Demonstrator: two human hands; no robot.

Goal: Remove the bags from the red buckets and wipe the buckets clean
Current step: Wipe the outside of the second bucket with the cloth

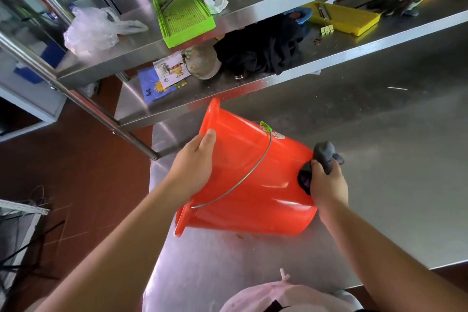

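Now the red bucket (pixel 243 180) lies on its side at the surface's (pixel 379 159) left edge. The left hand (pixel 196 162) grips its rim; the right hand (pixel 328 183) clutches a dark cloth (pixel 323 155) against its base. Hard wiping could roll it off that edge.

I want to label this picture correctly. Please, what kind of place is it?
Most likely a commercial kitchen or food-prep room. The steel table and steel shelf above it suggest this, as do the green slicer and yellow slicer lying on the shelves.
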